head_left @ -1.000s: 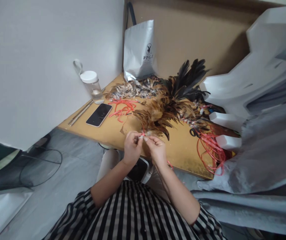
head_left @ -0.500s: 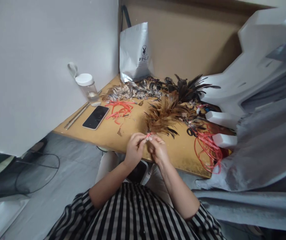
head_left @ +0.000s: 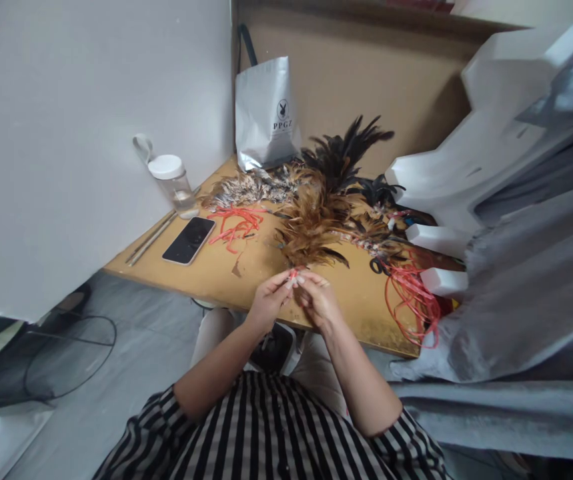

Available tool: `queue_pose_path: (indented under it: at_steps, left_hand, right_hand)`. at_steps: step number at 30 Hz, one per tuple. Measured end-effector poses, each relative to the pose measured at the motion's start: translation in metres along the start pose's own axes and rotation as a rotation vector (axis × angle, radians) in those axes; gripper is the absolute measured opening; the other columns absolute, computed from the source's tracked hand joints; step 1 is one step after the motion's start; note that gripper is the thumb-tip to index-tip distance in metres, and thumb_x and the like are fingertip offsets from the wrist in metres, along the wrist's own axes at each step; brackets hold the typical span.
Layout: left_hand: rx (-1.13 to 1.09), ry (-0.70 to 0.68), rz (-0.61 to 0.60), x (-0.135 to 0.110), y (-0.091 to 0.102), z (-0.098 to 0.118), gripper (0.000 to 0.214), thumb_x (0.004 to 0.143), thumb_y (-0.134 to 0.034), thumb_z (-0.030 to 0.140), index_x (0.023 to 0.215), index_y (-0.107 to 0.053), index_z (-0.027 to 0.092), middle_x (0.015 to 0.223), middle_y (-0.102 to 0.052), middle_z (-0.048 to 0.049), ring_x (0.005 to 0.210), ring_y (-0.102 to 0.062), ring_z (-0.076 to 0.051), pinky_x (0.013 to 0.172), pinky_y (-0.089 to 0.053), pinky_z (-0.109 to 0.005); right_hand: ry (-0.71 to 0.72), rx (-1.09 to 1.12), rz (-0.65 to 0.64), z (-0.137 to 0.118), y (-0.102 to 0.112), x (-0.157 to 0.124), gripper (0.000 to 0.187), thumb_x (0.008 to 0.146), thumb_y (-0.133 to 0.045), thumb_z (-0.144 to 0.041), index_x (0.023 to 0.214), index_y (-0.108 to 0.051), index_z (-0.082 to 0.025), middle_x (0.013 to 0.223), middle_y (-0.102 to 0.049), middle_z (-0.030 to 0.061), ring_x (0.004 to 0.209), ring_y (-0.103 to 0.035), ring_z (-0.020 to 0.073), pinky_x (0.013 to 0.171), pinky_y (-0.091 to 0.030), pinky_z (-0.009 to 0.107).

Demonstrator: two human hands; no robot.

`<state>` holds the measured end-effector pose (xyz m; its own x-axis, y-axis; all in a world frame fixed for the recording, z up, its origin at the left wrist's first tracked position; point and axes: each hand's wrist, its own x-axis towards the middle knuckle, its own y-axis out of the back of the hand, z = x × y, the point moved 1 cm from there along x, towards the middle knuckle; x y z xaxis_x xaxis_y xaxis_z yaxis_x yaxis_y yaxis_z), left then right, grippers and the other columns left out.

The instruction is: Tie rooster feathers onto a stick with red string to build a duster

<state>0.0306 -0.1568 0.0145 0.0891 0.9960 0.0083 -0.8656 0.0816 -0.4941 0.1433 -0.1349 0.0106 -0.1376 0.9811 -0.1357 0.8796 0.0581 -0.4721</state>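
My left hand (head_left: 267, 303) and my right hand (head_left: 319, 300) meet over the near edge of the wooden table (head_left: 216, 267). Both pinch the red-wrapped base of a string of brown and black feathers (head_left: 316, 223) that fans up and away from my fingers, its black tips (head_left: 346, 143) raised off the table. A pile of speckled feathers (head_left: 251, 190) lies behind, with loose red cords (head_left: 236, 223) beside it.
A black phone (head_left: 189, 240), two thin sticks (head_left: 149, 238) and a white-lidded jar (head_left: 170, 183) sit at the table's left. A silver bag (head_left: 265, 113) leans on the back board. Red cord loops (head_left: 413, 300), white foam blocks (head_left: 441, 280) and grey cloth (head_left: 526, 300) crowd the right.
The feather string has swung: it drooped flatter half a second ago and now its black tips stand up again. My hands stay pinched together, shifted slightly.
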Motion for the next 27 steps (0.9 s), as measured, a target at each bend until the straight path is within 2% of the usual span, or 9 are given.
queue_pose_path:
  at_steps: [2, 5, 8, 15, 19, 23, 27]
  left_hand:
    - [0.015, -0.013, 0.025, 0.000, -0.001, 0.000, 0.033, 0.076, -0.060, 0.042, 0.095, -0.066, 0.015, 0.068, -0.054, -0.0001, 0.054, -0.039, -0.007, 0.052, -0.032, -0.021]
    - [0.044, -0.032, 0.032, 0.000, -0.005, 0.003, 0.034, 0.079, -0.055, 0.045, 0.084, -0.066, 0.014, 0.066, -0.054, -0.0011, 0.057, -0.041, -0.008, 0.055, -0.035, -0.022]
    - [0.028, -0.018, 0.038, 0.001, -0.008, 0.006, 0.029, 0.075, -0.062, 0.039, 0.088, -0.066, 0.013, 0.070, -0.058, -0.0019, 0.059, -0.046, -0.008, 0.057, -0.038, -0.021]
    - [0.003, -0.011, 0.128, -0.001, -0.021, 0.008, 0.037, 0.064, -0.073, 0.029, 0.097, -0.064, 0.014, 0.071, -0.065, -0.0007, 0.057, -0.053, -0.008, 0.054, -0.042, -0.021]
    - [0.035, -0.041, 0.182, -0.002, -0.026, 0.010, 0.036, 0.062, -0.074, 0.028, 0.094, -0.064, 0.014, 0.075, -0.067, -0.0026, 0.062, -0.057, -0.011, 0.057, -0.045, -0.024]
    - [0.055, -0.072, 0.184, 0.000, -0.022, 0.005, 0.029, 0.065, -0.071, 0.030, 0.089, -0.066, 0.014, 0.070, -0.064, -0.0011, 0.056, -0.052, -0.008, 0.053, -0.041, -0.021]
    - [-0.025, -0.019, 0.168, 0.007, -0.013, -0.001, 0.027, 0.068, -0.069, 0.032, 0.087, -0.066, 0.013, 0.062, -0.057, 0.0016, 0.048, -0.042, -0.004, 0.043, -0.030, -0.017]
  right_hand:
    - [0.017, -0.016, 0.004, 0.000, 0.000, 0.000, 0.023, 0.062, -0.073, -0.033, 0.076, -0.066, -0.016, 0.058, -0.059, -0.0025, 0.035, -0.028, 0.0023, 0.034, -0.017, 0.019]
    - [0.021, -0.021, 0.002, 0.001, 0.001, 0.002, 0.025, 0.061, -0.073, -0.034, 0.077, -0.066, -0.016, 0.058, -0.060, -0.0019, 0.035, -0.030, 0.0029, 0.035, -0.018, 0.019]
    - [-0.011, -0.003, -0.041, 0.002, 0.006, 0.005, 0.025, 0.062, -0.073, -0.035, 0.076, -0.064, -0.016, 0.054, -0.057, -0.0027, 0.035, -0.029, 0.0034, 0.035, -0.019, 0.019]
    - [-0.105, 0.141, -0.117, 0.005, 0.015, 0.008, 0.028, 0.059, -0.077, -0.032, 0.064, -0.054, -0.018, 0.039, -0.027, -0.0118, 0.035, -0.013, 0.0022, 0.035, -0.014, 0.017]
    - [-0.113, 0.168, -0.158, 0.003, 0.014, 0.008, 0.035, 0.060, -0.077, -0.031, 0.057, -0.045, -0.017, 0.040, -0.021, -0.0124, 0.036, -0.011, 0.0017, 0.036, -0.012, 0.016]
    - [-0.107, 0.128, -0.166, -0.002, 0.012, 0.010, 0.026, 0.062, -0.075, -0.031, 0.064, -0.053, -0.016, 0.040, -0.026, -0.0122, 0.036, -0.011, 0.0014, 0.036, -0.010, 0.016]
    - [-0.029, -0.030, -0.087, -0.006, 0.008, 0.011, 0.023, 0.065, -0.073, -0.033, 0.067, -0.058, -0.015, 0.047, -0.049, -0.0058, 0.034, -0.023, 0.0022, 0.035, -0.015, 0.017]
